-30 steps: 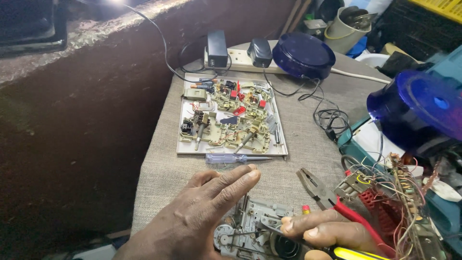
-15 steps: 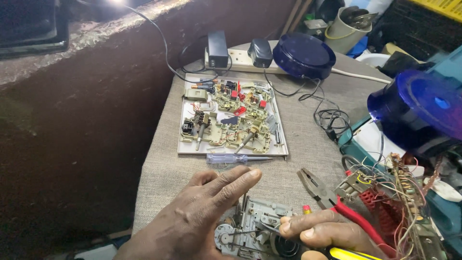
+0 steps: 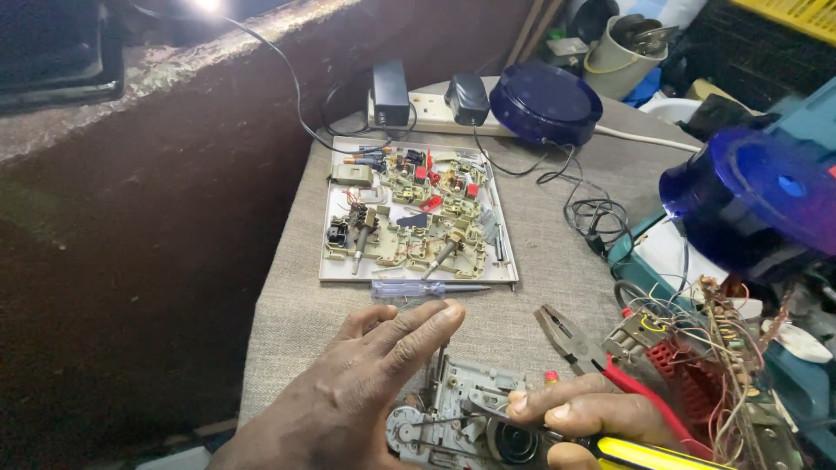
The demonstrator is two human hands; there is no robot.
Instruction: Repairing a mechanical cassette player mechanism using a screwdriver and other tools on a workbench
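The grey metal mechanism (image 3: pixel 457 418), a stamped chassis with a round pulley wheel, thin belt and small levers, lies on the coarse beige cloth covering the table (image 3: pixel 540 296), at its near edge. The left hand (image 3: pixel 366 396) rests flat on the mechanism's left side, fingers extended and slightly spread, gripping nothing. The right hand (image 3: pixel 583 413) is closed around a yellow-handled screwdriver (image 3: pixel 653 454), forefinger pressed along the shaft at the mechanism's right side; the tip is hidden among the metal parts. Just right of the mechanism lie pliers (image 3: pixel 583 348) with dull steel jaws and red handles. Just beyond the mechanism sits a slim clear-handled tester screwdriver (image 3: pixel 422 288), lying against the near edge of a flat pale tray (image 3: pixel 348 271) bearing a cream circuit board with red and black components. Further beyond the mechanism, a white power strip (image 3: pixel 427 109) carries two black adapters. A glossy round blue lid (image 3: pixel 544 103) sits beside it. To the mechanism's right, tangled coloured wires (image 3: pixel 697 322) cover a red grid-shaped part.
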